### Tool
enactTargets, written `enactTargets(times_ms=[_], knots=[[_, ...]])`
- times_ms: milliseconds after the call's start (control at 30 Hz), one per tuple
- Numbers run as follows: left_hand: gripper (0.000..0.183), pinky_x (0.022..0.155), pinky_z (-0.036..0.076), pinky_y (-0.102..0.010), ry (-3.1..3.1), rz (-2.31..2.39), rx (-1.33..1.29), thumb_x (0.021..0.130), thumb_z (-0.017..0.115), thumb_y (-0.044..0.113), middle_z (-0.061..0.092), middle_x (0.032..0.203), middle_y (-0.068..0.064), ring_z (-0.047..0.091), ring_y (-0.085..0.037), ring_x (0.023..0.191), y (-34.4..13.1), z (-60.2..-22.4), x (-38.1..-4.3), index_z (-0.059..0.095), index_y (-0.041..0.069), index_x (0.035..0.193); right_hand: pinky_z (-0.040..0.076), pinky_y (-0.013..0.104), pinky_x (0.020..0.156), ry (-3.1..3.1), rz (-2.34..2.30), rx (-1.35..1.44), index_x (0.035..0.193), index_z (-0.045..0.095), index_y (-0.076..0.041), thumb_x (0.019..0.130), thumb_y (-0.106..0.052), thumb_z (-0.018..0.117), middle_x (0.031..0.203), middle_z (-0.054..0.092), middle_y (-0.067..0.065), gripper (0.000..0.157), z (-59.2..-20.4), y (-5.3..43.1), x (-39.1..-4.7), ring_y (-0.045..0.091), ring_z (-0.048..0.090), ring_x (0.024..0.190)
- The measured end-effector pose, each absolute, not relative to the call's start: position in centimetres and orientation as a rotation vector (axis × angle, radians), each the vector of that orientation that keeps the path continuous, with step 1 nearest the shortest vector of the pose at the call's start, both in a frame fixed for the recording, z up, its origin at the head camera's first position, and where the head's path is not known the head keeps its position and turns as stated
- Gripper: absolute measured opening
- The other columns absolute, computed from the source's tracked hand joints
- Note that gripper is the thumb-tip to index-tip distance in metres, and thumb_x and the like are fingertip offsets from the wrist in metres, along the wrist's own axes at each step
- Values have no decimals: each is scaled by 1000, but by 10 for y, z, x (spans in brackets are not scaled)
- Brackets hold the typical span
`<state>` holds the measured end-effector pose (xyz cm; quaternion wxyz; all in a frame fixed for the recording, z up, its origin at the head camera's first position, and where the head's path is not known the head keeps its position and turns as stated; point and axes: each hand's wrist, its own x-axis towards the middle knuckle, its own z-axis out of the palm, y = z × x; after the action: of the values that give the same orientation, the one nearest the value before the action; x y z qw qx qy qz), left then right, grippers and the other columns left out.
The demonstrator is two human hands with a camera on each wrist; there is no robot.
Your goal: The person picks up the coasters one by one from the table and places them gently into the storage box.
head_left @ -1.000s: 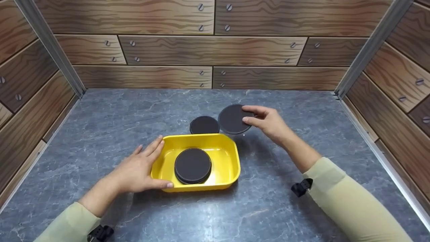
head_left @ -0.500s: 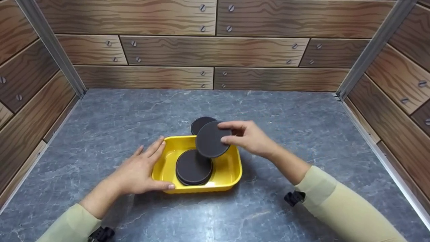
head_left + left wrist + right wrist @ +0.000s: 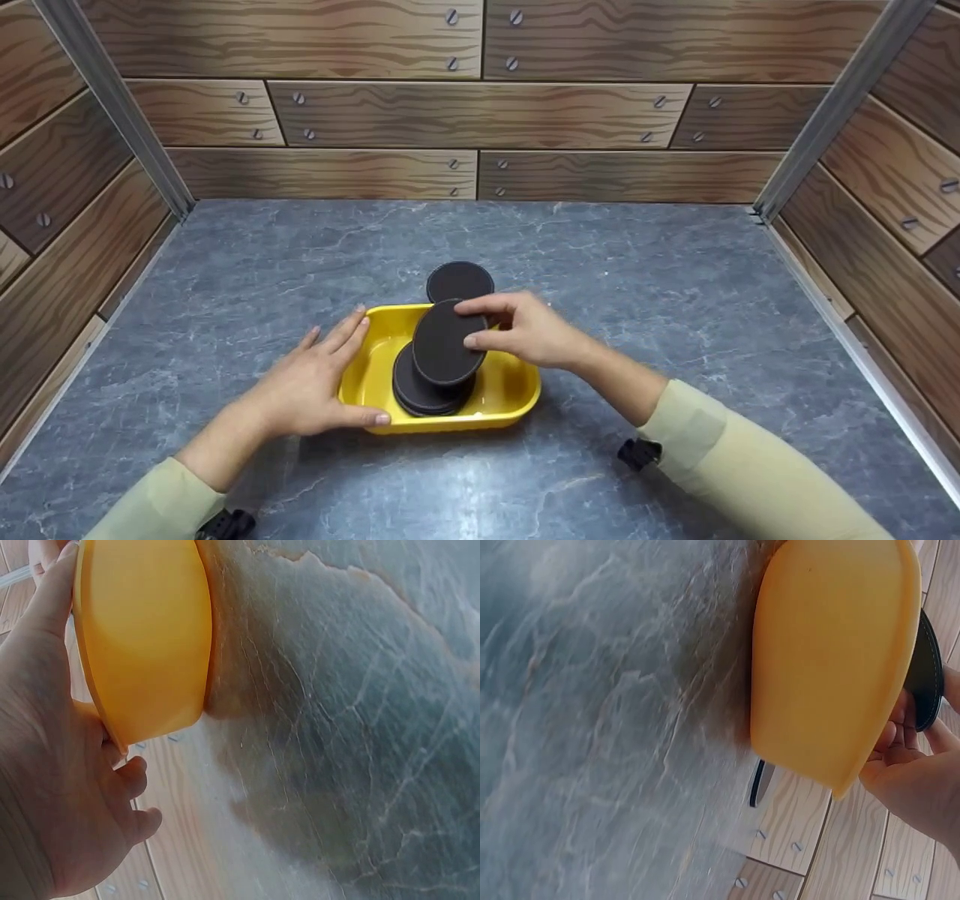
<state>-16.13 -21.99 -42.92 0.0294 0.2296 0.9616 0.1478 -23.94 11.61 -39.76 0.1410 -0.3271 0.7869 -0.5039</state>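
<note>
My right hand pinches a round black coaster by its right edge, thumb on top, tilted over the yellow plastic bin. Below it, a stack of similar coasters lies inside the bin, partly covered by the held one. My left hand grips the bin's left end, its thumb along the near rim and its fingers at the far left corner. In the right wrist view the held coaster shows pale stitching round its edge, partly hidden behind the bin wall.
Another black coaster lies on the grey marbled tabletop just behind the bin. Wood-patterned panels enclose the back and both sides, with metal posts at the corners.
My right hand has carried the coaster left and toward me, from the tabletop behind the bin to over the stack. My left hand has stayed on the bin.
</note>
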Motion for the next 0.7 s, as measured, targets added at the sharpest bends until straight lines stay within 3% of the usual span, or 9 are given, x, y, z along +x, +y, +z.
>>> enactTargets(times_ms=[400, 633, 700], knots=[[133, 127, 15, -63, 2962, 453, 692, 79, 65, 89, 3, 177, -8, 33, -37, 155, -220, -431, -161, 18, 4, 170, 55, 25, 81, 2366, -1255, -1014, 133, 74, -3, 92, -17, 84, 121, 77, 6, 44, -408, 101, -233, 11, 64, 90], [133, 127, 15, -63, 2959, 453, 693, 79, 67, 87, 4, 177, -9, 36, -38, 154, -219, -429, -161, 18, 4, 169, 57, 45, 95, 2465, -1090, -1013, 136, 73, -8, 94, -23, 83, 127, 75, 4, 46, -410, 101, -230, 18, 66, 103], [133, 127, 15, -63, 2960, 449, 692, 79, 67, 87, 3, 177, -9, 35, -38, 154, -219, -429, -161, 17, 4, 169, 56, 47, 98, 2498, -1036, -1038, 137, 73, -9, 95, -25, 82, 131, 74, 4, 46, -410, 101, -229, 21, 67, 107]])
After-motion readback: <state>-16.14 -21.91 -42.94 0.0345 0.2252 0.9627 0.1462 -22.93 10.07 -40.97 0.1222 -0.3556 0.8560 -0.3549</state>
